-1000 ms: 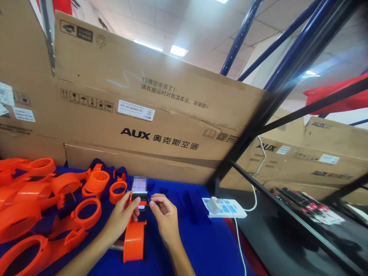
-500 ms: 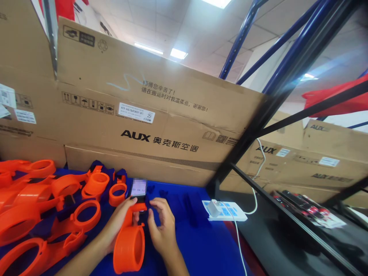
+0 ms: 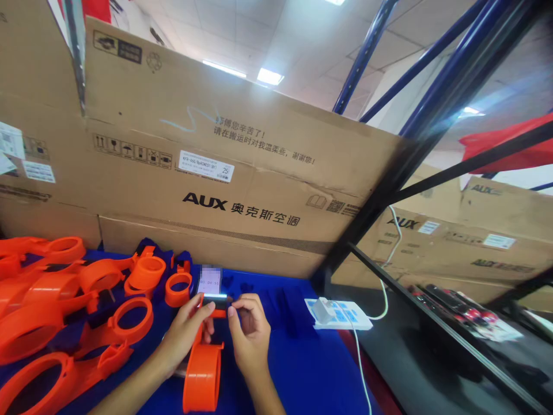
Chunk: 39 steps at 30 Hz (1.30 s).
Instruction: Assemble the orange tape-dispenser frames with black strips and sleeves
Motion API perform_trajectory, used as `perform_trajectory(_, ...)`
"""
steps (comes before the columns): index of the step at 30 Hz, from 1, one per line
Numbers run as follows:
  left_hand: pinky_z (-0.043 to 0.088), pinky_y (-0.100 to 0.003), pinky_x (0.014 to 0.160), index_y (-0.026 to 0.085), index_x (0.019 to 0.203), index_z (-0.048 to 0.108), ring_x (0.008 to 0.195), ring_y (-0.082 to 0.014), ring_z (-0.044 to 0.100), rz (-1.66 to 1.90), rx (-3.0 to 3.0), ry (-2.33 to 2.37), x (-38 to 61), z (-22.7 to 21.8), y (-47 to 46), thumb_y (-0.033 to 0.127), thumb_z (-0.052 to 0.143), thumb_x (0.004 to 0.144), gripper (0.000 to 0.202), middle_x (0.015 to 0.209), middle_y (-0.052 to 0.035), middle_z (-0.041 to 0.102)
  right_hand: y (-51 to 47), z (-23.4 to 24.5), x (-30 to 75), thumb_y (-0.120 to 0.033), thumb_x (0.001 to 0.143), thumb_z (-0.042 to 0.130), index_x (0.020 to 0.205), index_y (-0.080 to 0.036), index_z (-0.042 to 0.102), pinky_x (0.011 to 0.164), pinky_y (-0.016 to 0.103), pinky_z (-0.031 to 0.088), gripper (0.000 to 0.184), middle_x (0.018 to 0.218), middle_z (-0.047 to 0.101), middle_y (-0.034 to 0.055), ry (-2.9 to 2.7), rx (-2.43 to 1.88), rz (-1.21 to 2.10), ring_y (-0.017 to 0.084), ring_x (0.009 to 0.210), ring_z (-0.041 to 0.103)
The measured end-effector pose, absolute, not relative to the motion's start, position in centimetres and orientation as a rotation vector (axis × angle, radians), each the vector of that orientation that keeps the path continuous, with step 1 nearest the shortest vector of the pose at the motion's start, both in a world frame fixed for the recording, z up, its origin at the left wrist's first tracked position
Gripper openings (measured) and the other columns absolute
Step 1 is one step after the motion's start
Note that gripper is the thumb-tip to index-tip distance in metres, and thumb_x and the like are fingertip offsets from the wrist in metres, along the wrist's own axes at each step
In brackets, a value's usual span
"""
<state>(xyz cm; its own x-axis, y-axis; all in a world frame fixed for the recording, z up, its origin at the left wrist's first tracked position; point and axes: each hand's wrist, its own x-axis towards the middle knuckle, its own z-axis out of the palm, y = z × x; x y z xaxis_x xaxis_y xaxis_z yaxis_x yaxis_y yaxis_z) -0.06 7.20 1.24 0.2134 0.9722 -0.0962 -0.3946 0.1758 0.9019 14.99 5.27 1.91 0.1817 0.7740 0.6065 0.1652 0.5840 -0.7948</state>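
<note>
My left hand [image 3: 189, 329] is closed around an orange tape dispenser [image 3: 202, 377], its round hub hanging toward me. At the far end of the dispenser lies a dark strip with a bright toothed edge, which looks like a cutter blade [image 3: 215, 297]. My left thumb presses near the blade's left end. My right hand [image 3: 249, 325] is closed in a pinch at the blade's right end; the fingertips partly hide the contact. Just behind the blade, a phone [image 3: 209, 280] showing a running timer stands on the blue cloth [image 3: 287, 369].
Several more orange tape dispensers [image 3: 132, 320] are heaped at the left. A white power strip [image 3: 339, 314] with a plug and cable lies to the right. Large cardboard boxes [image 3: 242, 190] form a wall behind, and a dark rack post [image 3: 367, 213] slants up at the right.
The tape dispenser has shifted slightly right in my left hand, and the toothed edge now shows. My right hand, earlier apart with spread fingers, has closed in at the blade's end.
</note>
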Motion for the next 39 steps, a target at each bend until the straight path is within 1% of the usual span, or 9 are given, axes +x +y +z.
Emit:
perform_trajectory(7, 0.046, -0.023, 0.049, 0.020, 0.093, 0.066, 0.048, -0.0133, 0.059, 1.108, 0.740, 0.775, 0.2, 1.1, 6.8, 0.044, 0.079, 0.080, 0.031, 0.059, 0.0032, 0.065, 4.9, 1.8, 14.4, -0.027, 0.099, 0.060, 0.115, -0.026, 0.060, 0.103, 0.052, 0.051, 0.016, 0.116, 0.051, 0.0098, -1.464, -0.783, 0.449, 0.026, 0.112, 0.058)
perform_trajectory(12, 0.044, -0.023, 0.046, 0.018, 0.078, 0.066, 0.043, -0.0120, 0.055, 1.111, 0.665, 0.750, 0.5, 0.8, 6.7, 0.045, 0.078, 0.080, 0.029, 0.055, 0.0022, 0.063, 4.7, 1.0, 13.4, -0.032, 0.104, 0.051, 0.126, -0.028, 0.056, 0.108, 0.049, 0.050, 0.023, 0.128, 0.048, 0.0116, -1.447, -0.793, 0.572, 0.027, 0.123, 0.055)
perform_trajectory(17, 0.046, -0.022, 0.047, 0.018, 0.084, 0.067, 0.044, -0.0116, 0.056, 1.178, 0.593, 0.767, 0.3, 1.1, 7.0, 0.039, 0.081, 0.078, 0.026, 0.059, 0.0021, 0.067, 5.4, 0.7, 14.0, -0.039, 0.103, 0.054, 0.138, -0.027, 0.051, 0.118, 0.050, 0.039, 0.037, 0.142, 0.048, 0.0123, -1.401, -0.809, 0.630, 0.028, 0.138, 0.048)
perform_trajectory(19, 0.047, -0.021, 0.047, 0.019, 0.084, 0.066, 0.044, -0.0112, 0.057, 1.223, 0.556, 0.778, -0.4, 1.4, 7.6, 0.038, 0.081, 0.079, 0.025, 0.060, 0.0025, 0.067, 5.9, 1.4, 15.6, -0.038, 0.102, 0.054, 0.136, -0.027, 0.052, 0.112, 0.047, 0.044, 0.036, 0.137, 0.056, 0.0116, -1.383, -0.914, 0.605, 0.028, 0.133, 0.053)
perform_trajectory(21, 0.049, -0.021, 0.048, 0.020, 0.083, 0.065, 0.045, -0.0112, 0.058, 1.261, 0.516, 0.778, -1.2, 1.7, 8.3, 0.038, 0.080, 0.080, 0.024, 0.058, 0.0034, 0.066, 6.2, 2.2, 17.6, -0.037, 0.101, 0.055, 0.118, -0.024, 0.063, 0.097, 0.040, 0.052, 0.023, 0.116, 0.066, 0.0091, -1.442, -1.098, 0.545, 0.025, 0.110, 0.064)
perform_trajectory(24, 0.051, -0.023, 0.049, 0.019, 0.077, 0.064, 0.047, -0.0132, 0.059, 1.270, 0.469, 0.734, -2.8, 2.3, 9.5, 0.040, 0.076, 0.082, 0.025, 0.055, 0.0020, 0.064, 6.3, 3.4, 19.9, -0.034, 0.099, 0.059, 0.097, -0.022, 0.068, 0.076, 0.033, 0.051, 0.015, 0.086, 0.066, 0.0036, -1.663, -1.253, 0.536, 0.021, 0.080, 0.063)
perform_trajectory(28, 0.053, -0.026, 0.049, 0.018, 0.071, 0.064, 0.046, -0.0150, 0.060, 1.247, 0.430, 0.644, -4.5, 2.9, 10.4, 0.041, 0.069, 0.085, 0.027, 0.054, -0.0012, 0.064, 5.7, 3.6, 19.5, -0.020, 0.090, 0.067, 0.093, -0.024, 0.070, 0.088, 0.036, 0.048, 0.005, 0.090, 0.068, 0.0025, -2.002, -1.232, 0.555, 0.021, 0.089, 0.063)
perform_trajectory(32, 0.054, -0.027, 0.050, 0.017, 0.073, 0.065, 0.047, -0.0160, 0.061, 1.243, 0.412, 0.600, -5.1, 3.0, 10.4, 0.041, 0.065, 0.088, 0.028, 0.056, -0.0021, 0.064, 5.4, 2.4, 17.4, -0.031, 0.085, 0.078, 0.099, -0.024, 0.070, 0.101, 0.043, 0.042, 0.017, 0.097, 0.069, 0.0045, -2.244, -1.361, 0.499, 0.024, 0.095, 0.062)
perform_trajectory(39, 0.054, -0.027, 0.051, 0.016, 0.072, 0.066, 0.046, -0.0149, 0.059, 1.231, 0.428, 0.621, -4.3, 2.7, 10.0, 0.037, 0.068, 0.088, 0.026, 0.055, -0.0014, 0.063, 5.6, 1.1, 17.0, -0.024, 0.087, 0.072, 0.098, -0.024, 0.065, 0.100, 0.039, 0.040, 0.013, 0.096, 0.067, 0.0037, -2.291, -1.493, 0.478, 0.022, 0.092, 0.060)
